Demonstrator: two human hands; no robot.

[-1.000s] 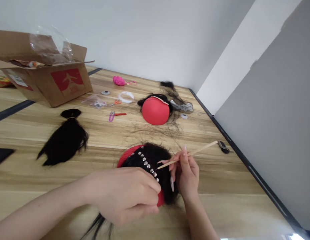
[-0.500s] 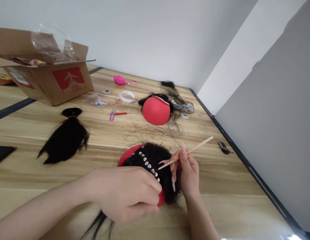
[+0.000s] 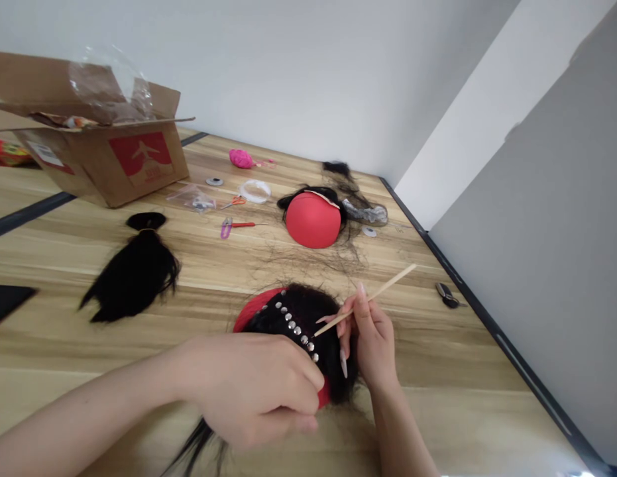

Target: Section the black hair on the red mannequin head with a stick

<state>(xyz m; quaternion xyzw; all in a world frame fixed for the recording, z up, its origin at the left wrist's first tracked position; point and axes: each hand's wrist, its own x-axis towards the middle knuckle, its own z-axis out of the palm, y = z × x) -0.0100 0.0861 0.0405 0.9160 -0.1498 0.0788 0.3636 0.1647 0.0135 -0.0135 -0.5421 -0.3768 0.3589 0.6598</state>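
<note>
A red dome form (image 3: 253, 310) lies on the wooden table near me, covered with black hair (image 3: 313, 315) and crossed by a row of silver pins (image 3: 293, 326). My left hand (image 3: 253, 384) is closed over its near side, fingers pinched on the hair by the pins. My right hand (image 3: 370, 341) grips a thin wooden stick (image 3: 368, 299), whose tip touches the hair near the pin row; its far end points up and right.
A second red dome (image 3: 313, 220) with hair sits farther back. A loose black hair bundle (image 3: 136, 268) lies left. An open cardboard box (image 3: 102, 149) stands at the back left. Small scissors (image 3: 233, 226), a tape ring (image 3: 255, 191), pink yarn (image 3: 240, 159) and a dark clip (image 3: 446, 294) are scattered about.
The stick's far end has swung a little up and left as my right hand shifted slightly. My left hand stays on the hair.
</note>
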